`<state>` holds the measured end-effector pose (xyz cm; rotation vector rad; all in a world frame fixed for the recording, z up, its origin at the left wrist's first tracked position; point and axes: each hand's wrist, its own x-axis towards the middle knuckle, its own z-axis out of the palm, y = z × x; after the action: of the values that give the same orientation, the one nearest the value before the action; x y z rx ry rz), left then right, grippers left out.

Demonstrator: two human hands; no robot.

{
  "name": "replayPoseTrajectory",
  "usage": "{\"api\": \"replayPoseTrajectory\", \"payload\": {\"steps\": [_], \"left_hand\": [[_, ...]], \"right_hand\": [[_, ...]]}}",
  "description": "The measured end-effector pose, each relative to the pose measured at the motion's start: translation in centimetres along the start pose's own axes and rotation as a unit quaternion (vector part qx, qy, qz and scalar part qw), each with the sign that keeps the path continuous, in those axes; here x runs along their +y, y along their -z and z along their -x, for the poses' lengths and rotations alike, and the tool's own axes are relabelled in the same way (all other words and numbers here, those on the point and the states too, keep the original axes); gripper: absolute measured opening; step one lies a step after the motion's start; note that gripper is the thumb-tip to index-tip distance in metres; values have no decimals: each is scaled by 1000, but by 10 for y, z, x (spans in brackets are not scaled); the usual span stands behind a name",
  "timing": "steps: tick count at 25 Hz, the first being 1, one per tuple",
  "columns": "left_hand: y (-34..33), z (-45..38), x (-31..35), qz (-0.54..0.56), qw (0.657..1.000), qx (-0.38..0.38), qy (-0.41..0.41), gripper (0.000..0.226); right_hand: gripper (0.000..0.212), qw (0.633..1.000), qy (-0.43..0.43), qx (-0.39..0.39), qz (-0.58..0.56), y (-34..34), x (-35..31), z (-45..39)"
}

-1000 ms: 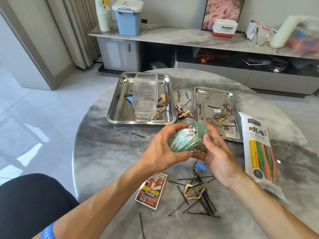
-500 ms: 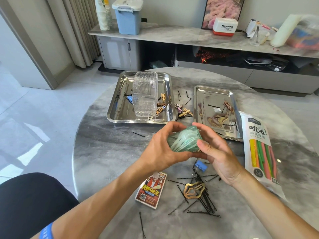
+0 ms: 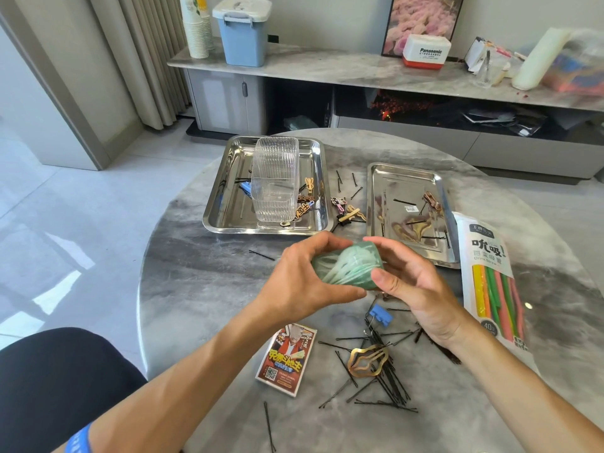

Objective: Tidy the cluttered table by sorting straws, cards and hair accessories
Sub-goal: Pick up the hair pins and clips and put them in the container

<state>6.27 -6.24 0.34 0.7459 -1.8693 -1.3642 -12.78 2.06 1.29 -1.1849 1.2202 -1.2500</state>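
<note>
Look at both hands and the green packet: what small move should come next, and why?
Probably carry the green packet right and lay it beside the straw bag. Left hand grips it and right hand holds its other end above the table; it seems to contain straws, so like would sit with like.

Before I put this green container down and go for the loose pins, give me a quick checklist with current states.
1. Hold on the green container: left hand and right hand both grip it. Ok.
2. Container closed: cannot tell, fingers cover its end.
3. Free table space to set it down, left of the hands: ok.
4. Bobby pins gathered: not ok, scattered below the hands, with a gold clip on top.
5. Card pack sorted: not ok, lying loose on the table.
6. Right tray has room: ok.
</note>
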Motion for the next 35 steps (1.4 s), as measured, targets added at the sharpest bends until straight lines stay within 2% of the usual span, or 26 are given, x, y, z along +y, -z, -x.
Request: {"api": "replayPoseTrajectory", "payload": {"steps": [2, 4, 7, 11, 16, 21, 25, 26, 28, 31, 32, 33, 34, 35], "left_hand": [[-2, 1, 1, 116, 993, 14, 22, 45], [-6, 4, 0, 196, 978, 39, 56, 29], [-6, 4, 0, 209, 974, 43, 74, 20], [-4, 3, 8, 219, 970, 23, 104, 20], [-6, 6, 9, 260, 959, 39, 110, 15], [-14, 13, 6, 234, 970, 61, 35, 14], [-18, 8, 6, 227, 969, 87, 54, 12], [-18, 6, 7, 247, 963, 92, 64, 12], [-16, -2, 12, 350, 929, 83, 88, 13], [-8, -7, 12, 460, 877, 73, 118, 20], [-9, -6, 10, 447, 882, 70, 132, 19], [-11, -4, 7, 381, 910, 67, 147, 15], [-14, -2, 4, 265, 949, 69, 156, 14], [-16, 0, 0, 156, 974, 65, 154, 17]], "right_hand": [[50, 998, -9, 0, -65, -5, 1, 0], [52, 998, -10, -4, -55, -10, 4, 1], [57, 1000, 2, -21, 9, -12, 2, 0], [63, 999, 18, -29, 33, -6, -3, 0], [66, 995, 41, -36, 85, -8, -5, -4], [63, 999, 5, -25, 22, -8, -10, -3], [48, 998, -36, 8, -50, -15, -8, -3], [43, 995, -48, 11, -86, -18, -8, -4], [38, 977, -82, 15, -195, -23, -6, -8], [52, 941, -186, 5, -284, -31, 2, -13], [57, 932, -209, -9, -296, -33, 6, -14], [58, 925, -221, -15, -309, -34, 9, -13], [58, 922, -222, -6, -316, -34, 11, -13], [56, 925, -216, 15, -311, -33, 12, -12]]}}
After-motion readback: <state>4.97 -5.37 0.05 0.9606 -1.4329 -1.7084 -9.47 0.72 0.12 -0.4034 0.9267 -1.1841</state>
